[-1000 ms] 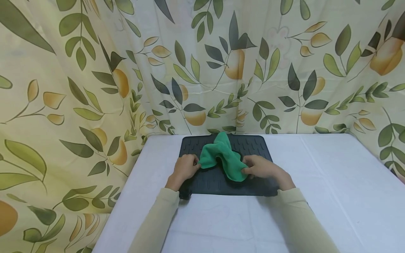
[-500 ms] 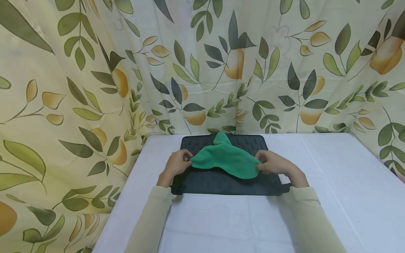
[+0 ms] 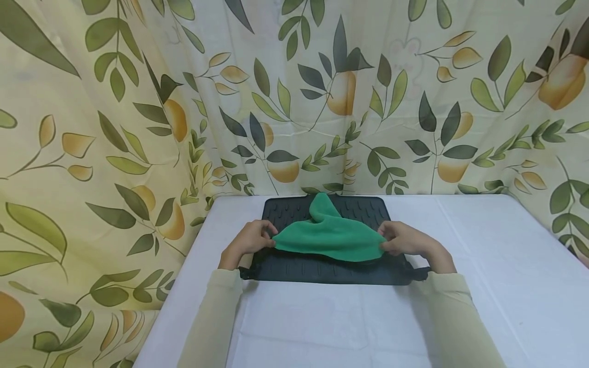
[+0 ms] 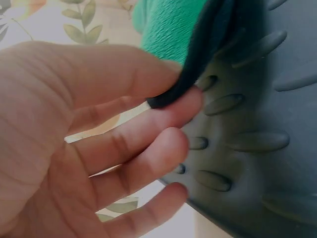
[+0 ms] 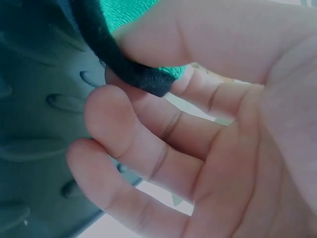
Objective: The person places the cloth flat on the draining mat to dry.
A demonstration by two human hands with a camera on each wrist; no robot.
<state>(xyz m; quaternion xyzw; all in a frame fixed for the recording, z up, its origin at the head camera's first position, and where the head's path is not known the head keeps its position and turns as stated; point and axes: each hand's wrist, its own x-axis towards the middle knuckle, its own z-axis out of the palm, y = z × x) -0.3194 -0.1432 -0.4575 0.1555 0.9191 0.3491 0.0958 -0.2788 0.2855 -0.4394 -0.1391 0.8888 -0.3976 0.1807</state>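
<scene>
A green cloth stretches sideways between both hands over a black mat with raised ridges; its far part bunches up into a point near the back. My left hand pinches its left corner between thumb and fingertips. At the opposite corner my right hand does the same. Close up in the left wrist view, a dark hem runs along the cloth and passes under the thumb. A matching dark band lies between thumb and fingers in the right wrist view.
The mat lies near the back of a table with a white cover. Black tabs stick out at its front corners. A leaf-and-fruit patterned curtain hangs behind the table and along its left side.
Both hands have moved apart, pulling the cloth's near edge wider, from a folded bunch to a nearly straight span. Over the last half second the right hand shifted slightly right and the front edge flattened.
</scene>
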